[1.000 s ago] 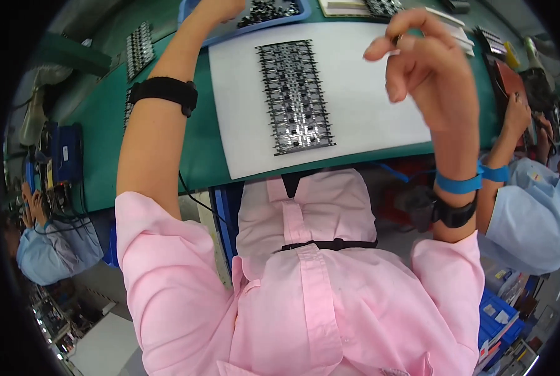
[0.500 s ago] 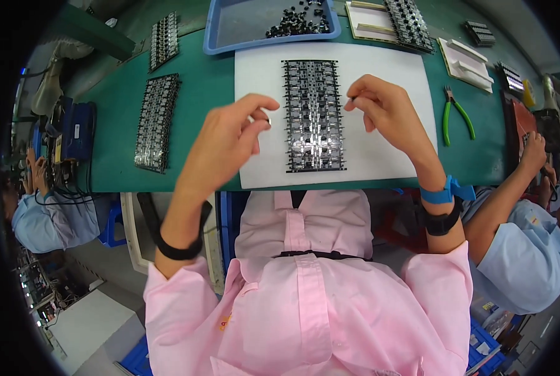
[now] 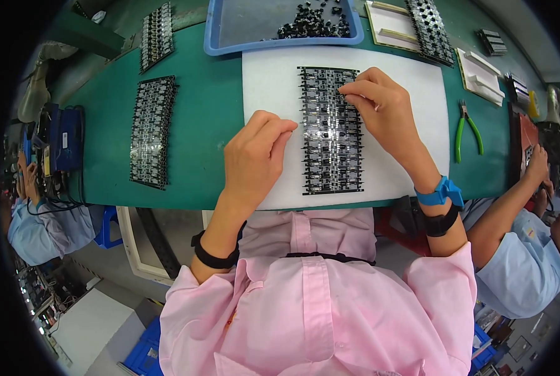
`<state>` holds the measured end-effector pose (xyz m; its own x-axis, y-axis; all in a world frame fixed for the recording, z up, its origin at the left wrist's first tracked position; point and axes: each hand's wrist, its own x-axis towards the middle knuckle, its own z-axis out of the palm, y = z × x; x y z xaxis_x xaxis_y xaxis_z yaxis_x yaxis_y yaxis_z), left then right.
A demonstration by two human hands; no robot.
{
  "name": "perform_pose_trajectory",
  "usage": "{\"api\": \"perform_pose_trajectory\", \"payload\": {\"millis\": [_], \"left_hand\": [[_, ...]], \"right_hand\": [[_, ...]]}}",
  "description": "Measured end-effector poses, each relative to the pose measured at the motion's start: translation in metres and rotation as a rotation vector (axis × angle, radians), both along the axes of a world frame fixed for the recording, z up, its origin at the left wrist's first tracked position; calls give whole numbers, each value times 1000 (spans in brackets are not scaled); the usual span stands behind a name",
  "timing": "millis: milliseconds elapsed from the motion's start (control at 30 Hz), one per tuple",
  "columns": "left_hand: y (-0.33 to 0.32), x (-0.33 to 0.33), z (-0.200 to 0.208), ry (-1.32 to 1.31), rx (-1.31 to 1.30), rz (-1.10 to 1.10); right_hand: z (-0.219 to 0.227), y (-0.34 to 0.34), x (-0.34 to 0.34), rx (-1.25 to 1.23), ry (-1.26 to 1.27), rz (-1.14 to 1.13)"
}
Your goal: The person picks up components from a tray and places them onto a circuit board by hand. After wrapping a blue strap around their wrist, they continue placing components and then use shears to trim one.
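Note:
On a white foam sheet point(image 3: 274, 69) lies a panel of circuit boards point(image 3: 332, 150), dark with rows of silvery parts. My right hand point(image 3: 383, 106) is over the panel's upper right part, thumb and forefinger pinched on a small black component, mostly hidden by the fingertips. Just off the panel's left edge, my left hand point(image 3: 255, 156) is closed in a pinch. What its fingertips hold, if anything, is too small to make out.
A blue tray point(image 3: 220, 45) with small black components stands beyond the sheet. Green-handled pliers point(image 3: 468, 131) lie to the right. A stack of similar panels point(image 3: 151, 131) is on the left, and white slotted holders point(image 3: 480, 75) sit at the far right. Co-workers sit on both sides.
My right hand has moved from beside the panel to over its upper right. My left hand has shifted right and its fingers have drawn together. The whole view has shifted slightly.

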<state>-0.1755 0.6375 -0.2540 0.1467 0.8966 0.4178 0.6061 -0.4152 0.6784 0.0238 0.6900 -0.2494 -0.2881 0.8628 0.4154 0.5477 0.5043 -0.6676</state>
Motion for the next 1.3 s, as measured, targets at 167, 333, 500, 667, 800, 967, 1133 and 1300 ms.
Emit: {"api": "perform_pose_trajectory", "payload": {"millis": [167,333,500,667,800,967,1133,1300], "left_hand": [[4,-9,-8,-14,-70,8],[7,-11,-11,-52,-124,15],[6,-16,-11,-16,-184,3],[6,-18,-14,16,-171,7],[6,-17,-14,3,-180,10],[7,-16,-14,18,-188,6],[5,-14,-13,23,-180,9],[3,-12,-10,54,-196,9]], "right_hand": [[-11,6,-13,33,-57,11],[-10,5,-17,-46,-47,-15],[-16,5,-18,-35,-63,-9],[-15,3,-20,-50,-62,-13],[-14,3,-19,-72,-80,-20],[-13,4,-18,-77,-130,-8],[-13,4,-15,-10,-188,23],[-8,-3,-19,62,-490,8]]}}
